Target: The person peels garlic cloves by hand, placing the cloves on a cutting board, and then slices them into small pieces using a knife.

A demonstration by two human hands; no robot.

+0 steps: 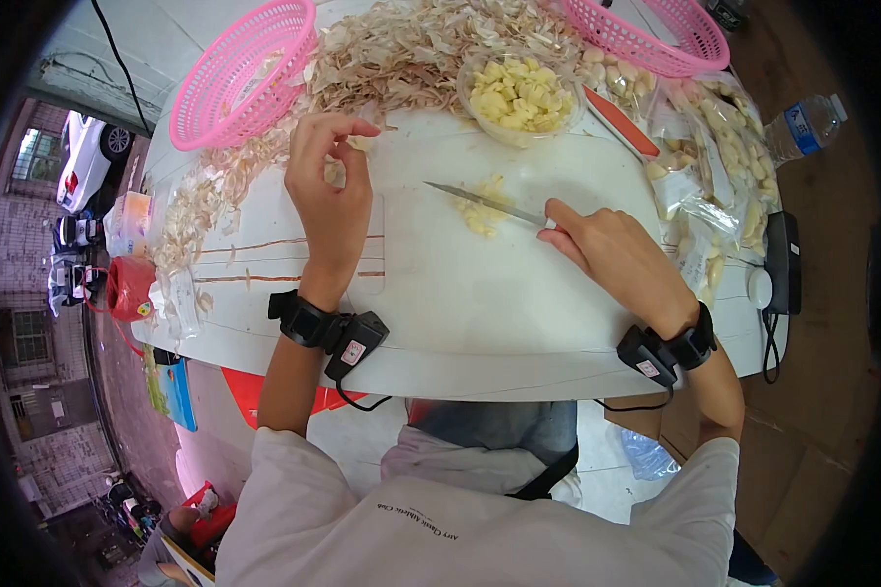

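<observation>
My right hand (622,256) grips a knife (494,203) by its handle, the blade pointing left over the white cutting board (440,293). Under and around the blade lies a small heap of chopped garlic (483,213). My left hand (331,201) is raised at the board's left side, apart from the knife. Its fingers are loosely bent, with a gap between thumb and forefinger, and I see nothing clearly held. Behind the board, a clear bowl (476,119) holds cut pale-yellow garlic pieces (521,96).
Papery garlic skins (392,64) cover the table's back and left. Pink baskets (188,106) (700,61) stand at both back corners. An orange-handled knife (622,122) lies right of the bowl, beside bags of garlic cloves (729,137). A water bottle (806,129) is at far right.
</observation>
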